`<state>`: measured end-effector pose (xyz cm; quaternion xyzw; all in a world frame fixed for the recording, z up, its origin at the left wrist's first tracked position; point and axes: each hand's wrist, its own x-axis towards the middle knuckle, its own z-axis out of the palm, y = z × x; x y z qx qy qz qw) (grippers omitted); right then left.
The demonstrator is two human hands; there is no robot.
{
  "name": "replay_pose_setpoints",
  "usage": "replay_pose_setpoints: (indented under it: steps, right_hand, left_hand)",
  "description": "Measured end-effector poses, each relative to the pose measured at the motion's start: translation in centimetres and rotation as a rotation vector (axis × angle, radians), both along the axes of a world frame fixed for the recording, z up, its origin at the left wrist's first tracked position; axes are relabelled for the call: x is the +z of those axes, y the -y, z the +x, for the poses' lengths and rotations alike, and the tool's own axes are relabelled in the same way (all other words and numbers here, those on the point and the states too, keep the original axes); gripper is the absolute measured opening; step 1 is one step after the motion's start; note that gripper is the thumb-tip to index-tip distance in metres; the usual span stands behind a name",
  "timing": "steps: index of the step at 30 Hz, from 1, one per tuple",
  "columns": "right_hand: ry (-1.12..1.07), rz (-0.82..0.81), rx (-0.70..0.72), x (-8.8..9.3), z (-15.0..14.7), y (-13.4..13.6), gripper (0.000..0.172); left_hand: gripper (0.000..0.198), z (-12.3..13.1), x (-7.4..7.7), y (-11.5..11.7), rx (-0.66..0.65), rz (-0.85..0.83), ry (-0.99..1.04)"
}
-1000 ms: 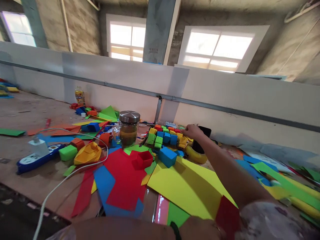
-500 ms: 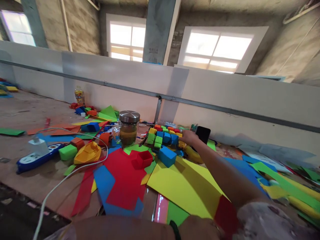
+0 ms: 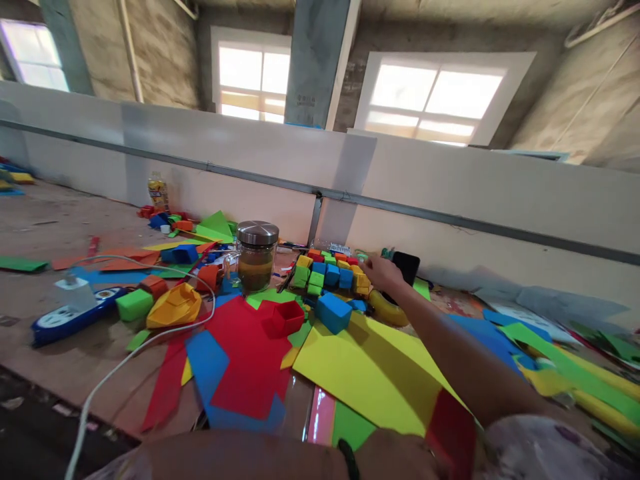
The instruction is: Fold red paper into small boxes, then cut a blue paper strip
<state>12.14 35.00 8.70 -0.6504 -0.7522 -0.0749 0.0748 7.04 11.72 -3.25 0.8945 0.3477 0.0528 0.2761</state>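
My right hand [image 3: 384,275] reaches over the far right end of a cluster of small folded paper cubes [image 3: 333,273] in yellow, green, blue, red and orange. Its fingers are bent together and point down toward the cubes; whatever they may hold is hidden. Just right of it a black phone [image 3: 407,267] stands upright, and a yellow roll of tape [image 3: 387,310] lies beneath the wrist. My left hand [image 3: 397,455] rests low at the bottom edge beside a dark red paper [image 3: 451,427], a dark band round its wrist; its fingers do not show clearly.
A lidded glass mug [image 3: 256,260] stands left of the cubes. Larger folded boxes, blue [image 3: 334,312] and red [image 3: 287,317], sit on yellow paper [image 3: 370,373] and red paper [image 3: 245,367]. At left are a power strip [image 3: 75,313] and white cable [image 3: 150,343]. A low white partition [image 3: 240,197] runs behind.
My right hand has shifted slightly left at the end of the cube cluster, and more of the yellow cubes shows below it. My left hand has hardly moved.
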Motion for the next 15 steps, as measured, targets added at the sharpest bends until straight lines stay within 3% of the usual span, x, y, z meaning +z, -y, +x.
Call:
replay_pose_setpoints:
  steps: [8, 15]
  right_hand:
    - [-0.016, -0.099, 0.307, 0.0, -4.0, 1.5, 0.038]
    - [0.006, -0.123, 0.234, 0.0, -8.2, 1.2, 0.06]
  left_hand:
    - [0.019, -1.7, 0.3, 0.4, -0.214, 0.244, 0.115]
    - [0.022, -0.6, -0.6, 0.0, -0.109, 0.123, 0.037]
